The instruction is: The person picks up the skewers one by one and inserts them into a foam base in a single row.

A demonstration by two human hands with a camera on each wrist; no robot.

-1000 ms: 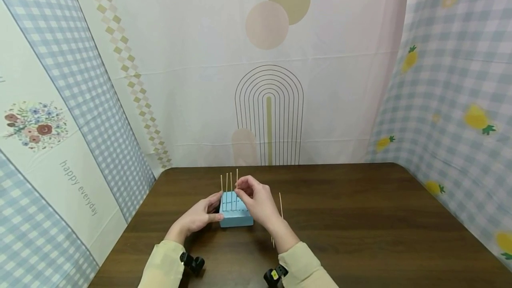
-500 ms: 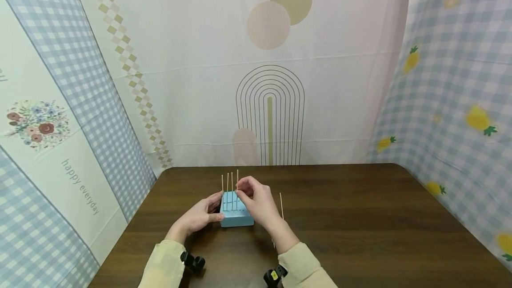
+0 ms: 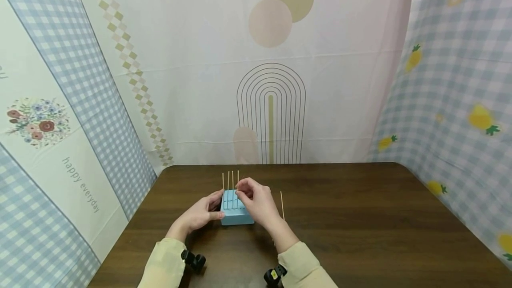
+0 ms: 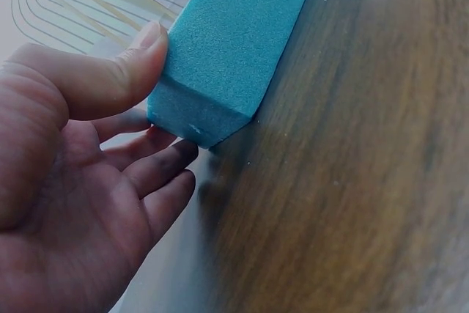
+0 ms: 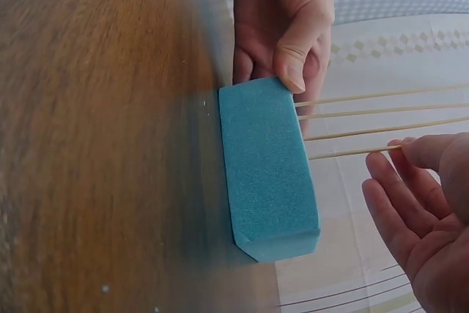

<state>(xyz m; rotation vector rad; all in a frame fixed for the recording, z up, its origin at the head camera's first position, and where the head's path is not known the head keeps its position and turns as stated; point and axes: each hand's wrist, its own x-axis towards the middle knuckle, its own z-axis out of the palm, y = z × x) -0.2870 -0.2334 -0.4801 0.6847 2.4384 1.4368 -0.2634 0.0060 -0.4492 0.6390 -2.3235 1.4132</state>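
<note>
A light blue foam block [image 3: 238,219] lies on the table, with small dark holes in its top. My left hand [image 3: 198,214] grips its left end, thumb on the near face and fingers at the side, as the left wrist view also shows on the block [image 4: 234,42]. Several thin wooden sticks [image 3: 228,181] stand upright in a row in the block. The rightmost stick [image 5: 348,155] is pinched between thumb and fingertip of my right hand [image 3: 259,201], just above the block; its lower end meets the block's top.
A loose thin stick [image 3: 282,206] lies on the brown wooden table [image 3: 344,226], to the right of my right wrist and partly hidden by it. Patterned cloths [image 3: 340,101] hang behind and at both sides of the table.
The pinched stick stands slightly lower against its neighbours, and my right hand has lowered a little with it. My left hand keeps its grip on the block. The head view has shifted slightly.
</note>
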